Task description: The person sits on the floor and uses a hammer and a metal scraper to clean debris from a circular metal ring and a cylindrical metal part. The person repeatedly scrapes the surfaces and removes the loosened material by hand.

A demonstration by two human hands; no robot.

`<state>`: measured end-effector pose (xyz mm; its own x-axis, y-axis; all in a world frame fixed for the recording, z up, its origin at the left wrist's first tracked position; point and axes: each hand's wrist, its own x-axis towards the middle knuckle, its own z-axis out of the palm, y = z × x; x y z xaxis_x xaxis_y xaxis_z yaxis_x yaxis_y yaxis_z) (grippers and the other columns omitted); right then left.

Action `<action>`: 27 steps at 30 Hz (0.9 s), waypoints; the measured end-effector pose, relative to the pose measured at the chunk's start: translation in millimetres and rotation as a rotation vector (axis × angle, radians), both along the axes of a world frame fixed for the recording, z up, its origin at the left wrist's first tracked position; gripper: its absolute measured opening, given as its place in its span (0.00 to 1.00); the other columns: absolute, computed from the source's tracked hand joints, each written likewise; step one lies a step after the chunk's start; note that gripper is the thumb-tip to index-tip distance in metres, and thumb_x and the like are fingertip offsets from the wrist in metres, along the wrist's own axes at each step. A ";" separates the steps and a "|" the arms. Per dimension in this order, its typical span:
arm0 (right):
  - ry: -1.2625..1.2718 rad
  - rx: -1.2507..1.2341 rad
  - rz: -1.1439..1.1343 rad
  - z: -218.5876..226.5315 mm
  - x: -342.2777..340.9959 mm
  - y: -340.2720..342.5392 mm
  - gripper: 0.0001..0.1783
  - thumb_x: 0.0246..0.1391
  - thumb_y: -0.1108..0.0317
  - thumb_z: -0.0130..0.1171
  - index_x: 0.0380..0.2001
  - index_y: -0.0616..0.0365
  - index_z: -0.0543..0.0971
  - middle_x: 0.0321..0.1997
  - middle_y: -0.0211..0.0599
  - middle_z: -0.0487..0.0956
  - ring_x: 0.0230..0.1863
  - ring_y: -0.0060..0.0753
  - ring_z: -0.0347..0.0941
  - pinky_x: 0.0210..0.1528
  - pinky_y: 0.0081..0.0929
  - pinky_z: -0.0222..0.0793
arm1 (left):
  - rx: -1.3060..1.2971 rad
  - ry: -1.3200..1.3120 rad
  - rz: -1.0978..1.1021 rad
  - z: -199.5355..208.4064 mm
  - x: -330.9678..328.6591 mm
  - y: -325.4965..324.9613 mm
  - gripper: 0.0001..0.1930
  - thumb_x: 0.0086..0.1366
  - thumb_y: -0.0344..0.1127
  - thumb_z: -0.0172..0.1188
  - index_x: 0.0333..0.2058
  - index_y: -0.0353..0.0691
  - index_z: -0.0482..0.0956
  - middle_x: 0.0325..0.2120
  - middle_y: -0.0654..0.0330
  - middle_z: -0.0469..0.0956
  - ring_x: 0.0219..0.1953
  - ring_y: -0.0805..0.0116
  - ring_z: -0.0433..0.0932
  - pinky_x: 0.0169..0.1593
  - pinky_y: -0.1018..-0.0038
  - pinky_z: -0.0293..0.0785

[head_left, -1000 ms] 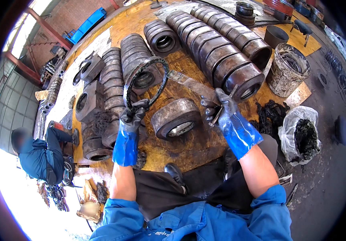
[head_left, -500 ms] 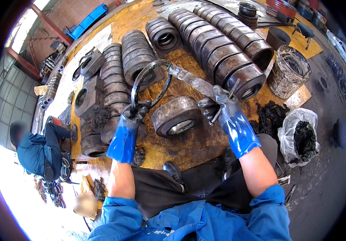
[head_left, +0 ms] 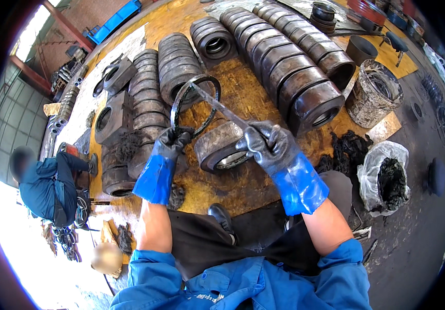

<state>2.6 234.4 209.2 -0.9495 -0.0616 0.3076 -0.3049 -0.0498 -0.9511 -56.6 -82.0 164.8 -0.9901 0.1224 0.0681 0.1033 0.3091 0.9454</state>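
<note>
My left hand (head_left: 171, 146), in a black-palmed glove with a blue cuff, grips a dark metal ring (head_left: 177, 105) at its lower edge and holds it upright. My right hand (head_left: 273, 147), gloved alike, is wrapped round the handle end of a flat metal scraper (head_left: 227, 111). The scraper's tip reaches across the ring and meets the inside of its upper rim. Below and between the hands, a thick steel collar (head_left: 211, 148) lies tilted on the brown-stained floor sheet, partly behind my right hand.
Several rows of heavy steel collars (head_left: 279, 59) stretch away ahead. To the right are a grimy bucket (head_left: 375, 98) and a clear plastic bag (head_left: 369, 173) of black greasy matter, with dark rags (head_left: 350, 151) beside them. A person in blue (head_left: 49, 188) sits low at the left.
My right hand has moved left and turned, bringing the scraper's tip further into the ring and its blade edge-on. My left hand still grips the ring in nearly the same place.
</note>
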 end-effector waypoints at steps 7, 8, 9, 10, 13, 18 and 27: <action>0.477 0.536 -0.011 0.8 12.1 -6.2 0.09 0.52 0.73 0.63 0.38 0.58 0.83 0.28 0.34 0.82 0.28 0.28 0.79 0.32 0.25 0.74 | 0.099 -0.011 0.040 -5.3 -1.9 -5.0 0.09 0.68 0.32 0.60 0.44 0.36 0.82 0.39 0.59 0.83 0.37 0.72 0.78 0.42 0.76 0.74; 0.552 0.624 -0.030 4.9 13.7 -5.3 0.10 0.50 0.74 0.63 0.38 0.58 0.83 0.28 0.34 0.82 0.28 0.27 0.79 0.31 0.24 0.74 | 0.108 -0.015 0.029 -1.1 -2.3 0.1 0.09 0.68 0.32 0.60 0.44 0.37 0.82 0.39 0.59 0.83 0.37 0.72 0.78 0.42 0.76 0.75; 0.545 0.669 -0.045 2.9 13.9 -5.1 0.12 0.54 0.67 0.65 0.41 0.60 0.82 0.29 0.34 0.83 0.30 0.24 0.79 0.32 0.20 0.74 | 0.116 -0.018 0.019 3.1 -2.3 4.9 0.09 0.68 0.33 0.60 0.44 0.37 0.82 0.39 0.60 0.84 0.36 0.72 0.78 0.42 0.76 0.75; 0.143 0.208 0.097 -10.7 9.0 -3.5 0.14 0.55 0.64 0.65 0.42 0.61 0.81 0.29 0.34 0.83 0.30 0.24 0.80 0.31 0.20 0.75 | 0.124 -0.022 0.009 7.3 -2.1 9.6 0.09 0.68 0.33 0.60 0.44 0.37 0.82 0.39 0.60 0.84 0.36 0.73 0.78 0.41 0.77 0.75; -0.128 -0.065 0.108 -11.2 7.2 3.1 0.25 0.61 0.53 0.61 0.49 0.66 0.77 0.32 0.41 0.84 0.31 0.27 0.82 0.30 0.21 0.77 | 0.130 -0.029 0.012 14.2 0.9 10.4 0.09 0.69 0.34 0.60 0.44 0.37 0.82 0.39 0.60 0.84 0.35 0.74 0.78 0.40 0.77 0.75; -0.422 -0.555 0.054 -2.0 -9.8 44.0 0.23 0.60 0.50 0.62 0.44 0.61 0.79 0.29 0.41 0.85 0.17 0.26 0.77 0.17 0.23 0.73 | 0.189 -0.057 0.020 19.3 2.4 8.9 0.11 0.69 0.37 0.60 0.44 0.36 0.82 0.40 0.58 0.85 0.35 0.75 0.81 0.36 0.77 0.76; -0.650 -0.768 0.045 0.9 -13.6 54.2 0.17 0.60 0.56 0.61 0.45 0.57 0.78 0.28 0.47 0.84 0.15 0.35 0.76 0.14 0.32 0.71 | 0.346 -0.110 -0.124 28.8 9.6 8.6 0.14 0.66 0.39 0.63 0.44 0.35 0.81 0.42 0.53 0.84 0.40 0.70 0.83 0.40 0.75 0.77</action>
<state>-10.9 288.6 210.1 -0.9490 -0.1037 -0.2977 0.2786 -0.7178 -0.6381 -47.0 -73.3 193.6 -0.9731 0.2297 0.0202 0.0116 -0.0387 0.9992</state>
